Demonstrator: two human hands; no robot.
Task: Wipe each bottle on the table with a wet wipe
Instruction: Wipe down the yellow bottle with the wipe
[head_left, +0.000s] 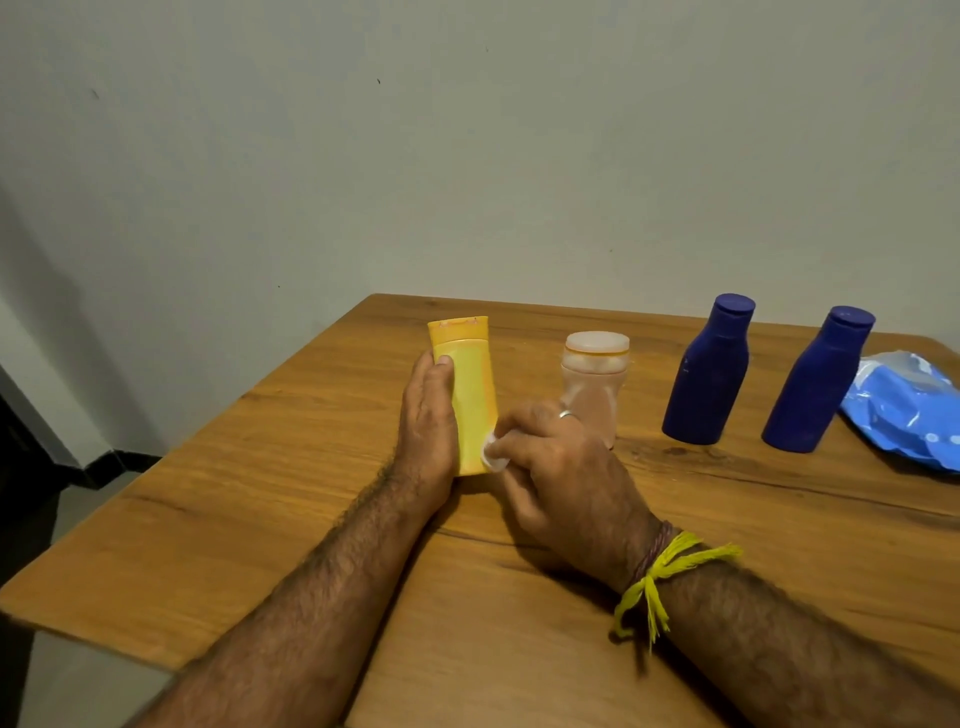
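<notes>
A yellow bottle (470, 395) stands on its cap on the wooden table (249, 499), and my left hand (428, 421) grips its left side. My right hand (558, 467) pinches a small white wet wipe (491, 453) against the bottle's lower right edge. Just behind my right hand stands a clear pinkish bottle (595, 384) with a wide pale cap. Two dark blue bottles (709, 371) (815, 382) stand upright further right.
A blue wet-wipe pack (906, 410) lies at the table's right edge. The table's left edge runs diagonally, with floor and a dark skirting beyond it. A plain wall rises right behind the table.
</notes>
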